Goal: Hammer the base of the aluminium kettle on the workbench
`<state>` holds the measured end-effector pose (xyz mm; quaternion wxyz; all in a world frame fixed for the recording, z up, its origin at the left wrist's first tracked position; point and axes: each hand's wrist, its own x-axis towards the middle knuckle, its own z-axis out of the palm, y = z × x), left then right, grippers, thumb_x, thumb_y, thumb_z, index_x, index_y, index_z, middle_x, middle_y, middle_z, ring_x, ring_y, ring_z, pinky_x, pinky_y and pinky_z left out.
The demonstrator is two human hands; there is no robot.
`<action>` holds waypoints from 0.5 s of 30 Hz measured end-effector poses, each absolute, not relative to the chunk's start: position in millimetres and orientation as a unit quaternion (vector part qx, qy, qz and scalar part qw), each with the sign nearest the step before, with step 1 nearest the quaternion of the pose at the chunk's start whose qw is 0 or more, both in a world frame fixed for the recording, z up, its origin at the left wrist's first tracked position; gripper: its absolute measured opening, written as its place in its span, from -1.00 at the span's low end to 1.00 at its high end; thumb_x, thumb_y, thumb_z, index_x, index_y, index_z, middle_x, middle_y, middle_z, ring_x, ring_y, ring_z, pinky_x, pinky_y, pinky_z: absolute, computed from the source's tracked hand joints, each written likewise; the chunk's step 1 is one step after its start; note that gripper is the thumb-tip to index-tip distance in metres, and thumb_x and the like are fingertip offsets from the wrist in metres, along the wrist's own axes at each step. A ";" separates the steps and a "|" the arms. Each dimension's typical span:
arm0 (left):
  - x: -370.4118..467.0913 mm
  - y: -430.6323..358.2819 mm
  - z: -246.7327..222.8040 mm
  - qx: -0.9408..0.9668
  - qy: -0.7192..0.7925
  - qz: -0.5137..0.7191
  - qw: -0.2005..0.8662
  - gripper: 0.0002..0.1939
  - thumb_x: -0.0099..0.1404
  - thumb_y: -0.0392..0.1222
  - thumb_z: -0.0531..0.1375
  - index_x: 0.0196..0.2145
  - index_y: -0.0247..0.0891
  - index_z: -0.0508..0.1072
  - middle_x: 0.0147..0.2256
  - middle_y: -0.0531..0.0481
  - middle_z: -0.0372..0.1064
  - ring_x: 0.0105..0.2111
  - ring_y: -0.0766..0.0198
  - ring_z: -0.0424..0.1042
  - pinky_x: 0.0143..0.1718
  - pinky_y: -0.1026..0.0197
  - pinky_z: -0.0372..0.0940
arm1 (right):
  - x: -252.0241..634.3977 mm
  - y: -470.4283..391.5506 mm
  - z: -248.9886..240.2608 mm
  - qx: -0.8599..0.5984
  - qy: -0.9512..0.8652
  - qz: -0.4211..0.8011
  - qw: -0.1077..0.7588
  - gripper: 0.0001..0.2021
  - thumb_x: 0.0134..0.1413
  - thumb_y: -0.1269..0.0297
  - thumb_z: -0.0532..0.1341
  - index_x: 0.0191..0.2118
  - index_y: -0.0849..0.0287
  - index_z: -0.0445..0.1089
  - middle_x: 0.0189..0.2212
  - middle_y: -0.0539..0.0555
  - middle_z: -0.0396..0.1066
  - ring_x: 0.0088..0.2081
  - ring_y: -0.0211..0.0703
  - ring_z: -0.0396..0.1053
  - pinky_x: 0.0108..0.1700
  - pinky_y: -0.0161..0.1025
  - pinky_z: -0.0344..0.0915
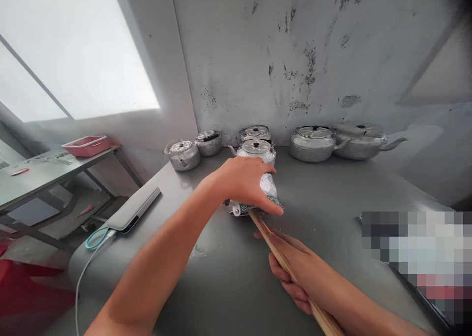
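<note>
Wooden stick (pixel 284 262) cut off (below).

1. Left hand (pixel 245 181) spans silvery object (pixel 268 184) on grey tabletop (pixel 206 291); most fingers hidden.
2. Right hand (pixel 295 264) grips wooden stick (pixel 326 321), far end at object's near edge.
3. Dented kettles (pixel 313 145) near stained wall (pixel 243 55).
4. Pink basket (pixel 88 147) on left-side table (pixel 44 176).

Head view, facing forward, down over table (pixel 217 282)
</note>
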<state>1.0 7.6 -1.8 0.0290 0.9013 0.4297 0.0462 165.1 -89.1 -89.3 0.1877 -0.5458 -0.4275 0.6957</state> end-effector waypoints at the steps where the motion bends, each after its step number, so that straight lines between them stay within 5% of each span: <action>1: 0.4 7.8 -1.9 0.901 0.430 0.047 0.033 -0.06 -0.01 0.50 0.21 0.23 -0.02 0.33 0.13 0.00 0.38 0.09 -0.06 0.35 0.02 0.06 0.27 | 165.4 -89.7 -90.3 -0.544 -0.427 0.696 0.192 -0.58 0.32 -0.12 -0.02 0.12 0.00 0.19 -0.60 -0.21 0.08 -0.70 -0.41 -0.10 -0.72 -0.46 0.05; 15: -0.2 9.3 -4.5 0.899 0.435 0.049 0.023 0.05 -0.05 0.58 0.17 0.28 -0.04 0.24 0.24 -0.01 0.29 0.18 -0.08 0.30 0.18 -0.02 0.15 | 163.0 -94.2 -96.1 -0.558 -0.454 0.662 0.213 -0.62 0.37 -0.07 -0.09 -0.02 0.09 0.23 -0.62 -0.21 0.04 -0.73 -0.39 -0.10 -0.76 -0.43 0.09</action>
